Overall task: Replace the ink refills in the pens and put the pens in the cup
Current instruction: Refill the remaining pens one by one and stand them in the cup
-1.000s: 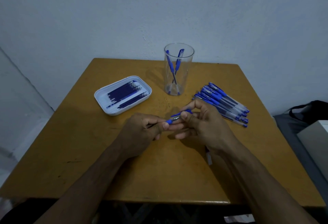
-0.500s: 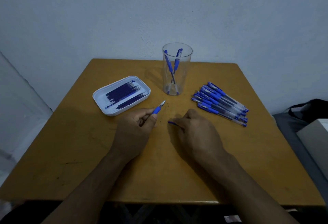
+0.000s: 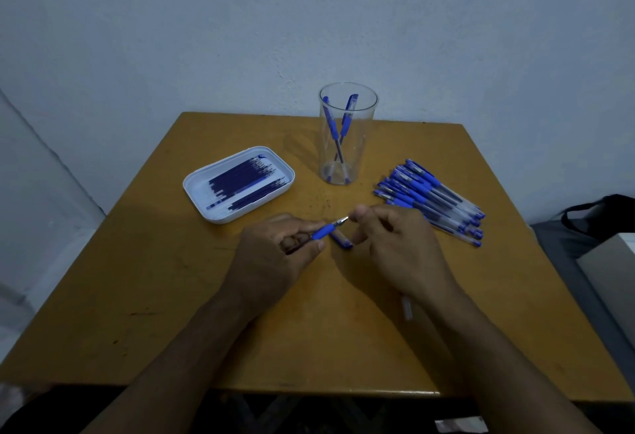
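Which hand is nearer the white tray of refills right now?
Left. The left hand, gripping a pen, sits just in front of the white tray; the right hand is farther off, on the pen's far side, nearer the pile of pens.

On the table [image 3: 137, 296] I see the cup [image 3: 347, 145] at the back middle with two pens [image 3: 338, 128] in it, the tray [image 3: 206, 205] of refills [image 3: 245, 186] to its left and a pile of pens [image 3: 436, 201] to its right. Nearer me, my left hand [image 3: 275, 255] and right hand [image 3: 398, 248] meet over a pen [image 3: 326, 229], with a cap [image 3: 342, 240] on the table between them.
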A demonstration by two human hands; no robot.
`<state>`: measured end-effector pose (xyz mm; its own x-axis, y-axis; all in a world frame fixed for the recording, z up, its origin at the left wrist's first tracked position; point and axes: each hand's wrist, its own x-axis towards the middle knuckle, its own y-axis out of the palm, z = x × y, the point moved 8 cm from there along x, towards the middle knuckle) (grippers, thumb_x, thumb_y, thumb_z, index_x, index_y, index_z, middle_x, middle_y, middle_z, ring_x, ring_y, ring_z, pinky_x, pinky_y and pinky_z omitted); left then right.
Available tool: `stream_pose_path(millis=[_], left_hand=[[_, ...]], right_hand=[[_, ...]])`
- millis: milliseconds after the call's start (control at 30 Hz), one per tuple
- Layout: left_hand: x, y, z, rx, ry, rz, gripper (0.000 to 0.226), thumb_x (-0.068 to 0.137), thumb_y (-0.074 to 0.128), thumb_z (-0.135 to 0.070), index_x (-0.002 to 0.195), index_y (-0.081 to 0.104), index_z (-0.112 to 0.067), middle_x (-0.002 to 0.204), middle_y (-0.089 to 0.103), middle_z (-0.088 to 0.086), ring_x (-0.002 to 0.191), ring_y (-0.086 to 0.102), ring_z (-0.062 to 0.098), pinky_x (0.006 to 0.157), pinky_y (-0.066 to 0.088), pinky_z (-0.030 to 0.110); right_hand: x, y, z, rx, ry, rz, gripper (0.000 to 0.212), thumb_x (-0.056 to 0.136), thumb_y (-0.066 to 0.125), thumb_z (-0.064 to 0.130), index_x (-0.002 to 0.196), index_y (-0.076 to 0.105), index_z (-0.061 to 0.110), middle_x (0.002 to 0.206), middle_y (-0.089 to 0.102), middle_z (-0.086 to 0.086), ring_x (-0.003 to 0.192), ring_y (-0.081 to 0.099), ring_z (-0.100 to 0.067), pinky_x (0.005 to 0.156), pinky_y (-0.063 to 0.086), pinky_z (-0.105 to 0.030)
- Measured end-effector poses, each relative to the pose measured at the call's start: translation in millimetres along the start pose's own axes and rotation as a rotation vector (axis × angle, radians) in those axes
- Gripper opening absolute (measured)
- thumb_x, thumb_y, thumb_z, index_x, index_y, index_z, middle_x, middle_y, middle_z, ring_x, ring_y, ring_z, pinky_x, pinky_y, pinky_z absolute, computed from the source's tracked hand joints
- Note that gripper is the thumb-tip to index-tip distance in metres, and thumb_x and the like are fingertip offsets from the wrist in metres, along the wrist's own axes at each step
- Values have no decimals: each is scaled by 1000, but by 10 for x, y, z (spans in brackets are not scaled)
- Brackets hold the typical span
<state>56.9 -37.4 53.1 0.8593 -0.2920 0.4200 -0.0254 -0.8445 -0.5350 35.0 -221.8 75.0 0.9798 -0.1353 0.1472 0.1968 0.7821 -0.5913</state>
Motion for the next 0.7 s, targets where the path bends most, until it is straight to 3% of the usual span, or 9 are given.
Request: stream_pose_path(millis=[33, 100, 233, 433, 567, 700], left_hand=[[-1, 13, -14, 17, 15, 14, 33, 85, 81, -20, 117, 76, -19, 89, 67, -13, 78, 64, 14, 67, 49, 14], [-7, 31, -40, 36, 36, 29, 33, 84, 82, -21, 116, 76, -19, 87, 66, -15, 77, 64, 12, 66, 46, 11], [-19, 32, -103, 59, 96, 41, 31, 84, 82, -20, 115, 77, -18, 86, 66, -15, 75, 64, 10, 65, 45, 9], [-25, 44, -106, 29, 124, 78, 25, 86, 80, -18, 111, 79, -17, 81, 63, -19, 71, 62, 9, 64, 43, 10], [-33, 68, -77, -1, 111, 84, 23, 87, 78, -20, 110, 79, -17, 75, 61, -18, 66, 60, 8, 62, 41, 11], [-25, 70, -17, -66, 60, 72, 20, 86, 76, -20, 106, 80, -16, 73, 62, -17, 63, 57, 9, 61, 42, 13]], right_hand=[[3, 11, -36, 102, 59, 29, 46, 101, 50, 49, 81, 76, 16, 67, 68, 5, 55, 53, -2, 58, 41, -25], [-21, 67, -62, 197, 148, 109, 51, 96, 55, 54, 79, 73, 9, 68, 70, -2, 51, 52, -4, 54, 41, -26], [-74, 155, -75, 327, 209, 238, 42, 95, 64, 42, 85, 72, 2, 68, 69, -10, 47, 49, -5, 49, 40, -21], [-66, 194, -145, 331, 268, 274, 41, 95, 64, 45, 81, 73, 7, 65, 68, -5, 46, 46, -7, 44, 37, -19], [-60, 188, -175, 316, 249, 257, 30, 94, 69, 34, 81, 72, 7, 67, 69, -5, 48, 47, -7, 44, 36, -18], [-41, 171, -109, 327, 169, 261, 3, 92, 73, 14, 91, 75, 16, 73, 69, -8, 51, 50, -11, 45, 38, -19]])
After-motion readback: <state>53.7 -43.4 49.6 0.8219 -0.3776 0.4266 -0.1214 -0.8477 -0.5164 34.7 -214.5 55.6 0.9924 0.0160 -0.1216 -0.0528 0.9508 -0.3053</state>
